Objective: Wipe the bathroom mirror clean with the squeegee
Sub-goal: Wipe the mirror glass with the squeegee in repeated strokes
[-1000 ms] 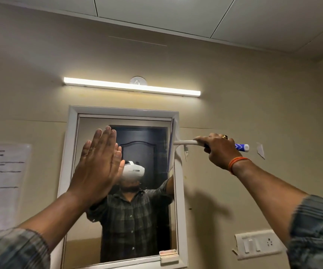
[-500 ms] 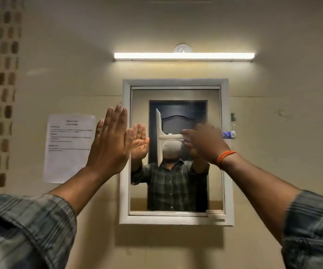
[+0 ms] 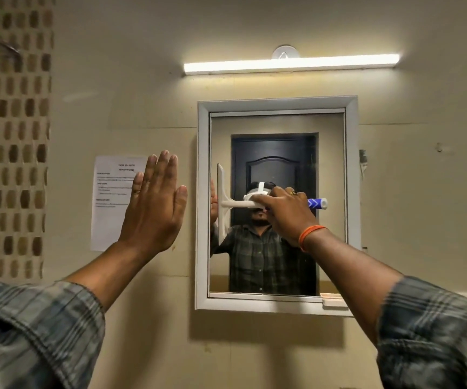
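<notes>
Head view faces a beige wall (image 3: 142,108) with a white-framed mirror (image 3: 277,124) hung on it. The right hand (image 3: 285,211) curls its fingers around the squeegee (image 3: 223,202) handle, holding it level across the glass; a ring shows on one finger and an orange band (image 3: 309,237) circles the wrist. The squeegee's white blade stands upright near the mirror's left edge, about mid-height, and appears to lie against the glass. The handle's blue-and-white end (image 3: 318,203) sticks out past the knuckles toward the mirror's right edge.

The left hand (image 3: 153,203) is raised flat beside the mirror's left frame, fingers straight and together, holding nothing; whether the palm touches the wall cannot be told. Part of it covers a printed sheet (image 3: 108,203) stuck to the wall.

A lit tube light (image 3: 291,64) runs above the mirror's top edge. Patterned tiles (image 3: 10,153) cover the wall's far left. Both plaid sleeves (image 3: 35,332) fill the lower corners. The glass reflects a dark door.
</notes>
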